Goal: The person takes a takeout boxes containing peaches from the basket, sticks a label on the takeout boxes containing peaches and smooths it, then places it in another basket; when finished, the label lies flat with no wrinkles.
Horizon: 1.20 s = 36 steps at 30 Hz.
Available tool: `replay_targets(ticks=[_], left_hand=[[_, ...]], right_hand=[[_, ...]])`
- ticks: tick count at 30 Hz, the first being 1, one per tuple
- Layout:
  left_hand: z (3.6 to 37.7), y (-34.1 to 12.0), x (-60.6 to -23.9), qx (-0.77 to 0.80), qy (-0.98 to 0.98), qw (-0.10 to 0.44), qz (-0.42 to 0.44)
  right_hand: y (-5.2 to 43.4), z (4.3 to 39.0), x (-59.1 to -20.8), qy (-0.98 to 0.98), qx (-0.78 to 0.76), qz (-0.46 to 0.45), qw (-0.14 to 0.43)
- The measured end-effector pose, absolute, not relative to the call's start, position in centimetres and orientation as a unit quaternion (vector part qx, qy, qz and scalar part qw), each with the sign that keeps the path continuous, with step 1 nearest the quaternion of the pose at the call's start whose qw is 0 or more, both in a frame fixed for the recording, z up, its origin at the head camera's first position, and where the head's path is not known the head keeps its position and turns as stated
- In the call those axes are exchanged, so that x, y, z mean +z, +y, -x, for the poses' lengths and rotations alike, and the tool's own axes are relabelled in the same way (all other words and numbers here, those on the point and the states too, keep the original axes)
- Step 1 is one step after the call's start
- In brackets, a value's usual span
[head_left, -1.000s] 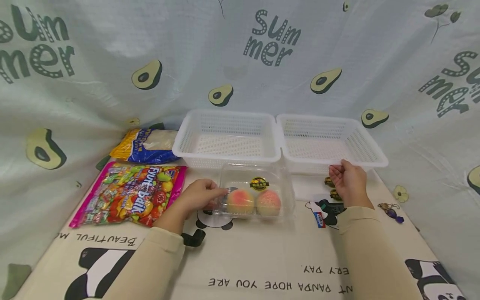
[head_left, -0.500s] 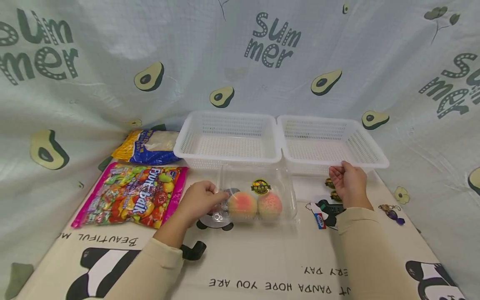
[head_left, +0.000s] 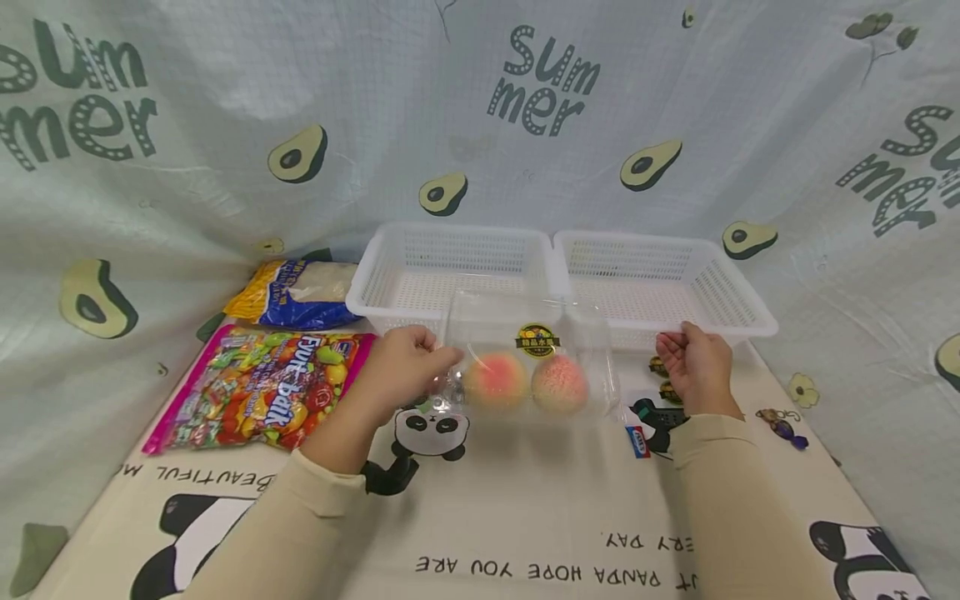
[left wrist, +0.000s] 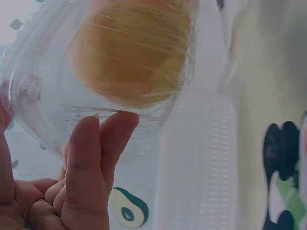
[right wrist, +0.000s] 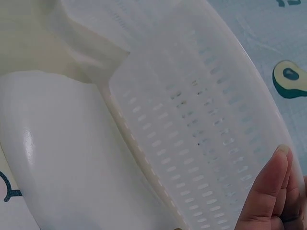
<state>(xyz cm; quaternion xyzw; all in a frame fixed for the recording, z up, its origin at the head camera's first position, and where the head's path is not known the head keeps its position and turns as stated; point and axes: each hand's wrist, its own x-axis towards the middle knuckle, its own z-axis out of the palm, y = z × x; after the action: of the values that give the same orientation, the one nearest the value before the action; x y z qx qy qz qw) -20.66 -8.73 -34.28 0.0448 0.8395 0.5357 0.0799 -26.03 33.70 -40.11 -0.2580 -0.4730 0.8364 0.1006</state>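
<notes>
The left hand pinches the clear peach box, lifted just before the left basket; the right hand apparently grips the right basket. Lowering into a basket calls for clearing its rim.

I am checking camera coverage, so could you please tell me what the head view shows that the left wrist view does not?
Only the head view shows the right hand at the right white plastic mesh basket, the pink candy bag and the blue and yellow bag. Only the left wrist view shows fingers curled under the box's base. Both show the left hand holding the clear plastic box of two peaches.
</notes>
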Motion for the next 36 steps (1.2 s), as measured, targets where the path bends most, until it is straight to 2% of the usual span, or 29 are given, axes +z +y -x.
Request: replay_targets(ticks=[7,13,21,36], left_hand=[[23.1,-6.5,-31.3,0.480,0.874,0.052,-0.056],[26.0,-4.2,-29.8,0.477,0.875,0.052,-0.067],[29.0,-0.3,-28.6,0.478,0.875,0.048,-0.063],[31.8,5.1,-27.3,0.423,0.903,0.035,-0.073]], right_hand=[[33.5,26.2,-40.1,-0.484,0.826,0.266,0.112],[33.2,26.2,-39.9,-0.486,0.821,0.276,0.112],[33.6,26.2,-39.7,-0.479,0.825,0.277,0.114],[33.3,26.2,-39.9,-0.468,0.831,0.283,0.101]])
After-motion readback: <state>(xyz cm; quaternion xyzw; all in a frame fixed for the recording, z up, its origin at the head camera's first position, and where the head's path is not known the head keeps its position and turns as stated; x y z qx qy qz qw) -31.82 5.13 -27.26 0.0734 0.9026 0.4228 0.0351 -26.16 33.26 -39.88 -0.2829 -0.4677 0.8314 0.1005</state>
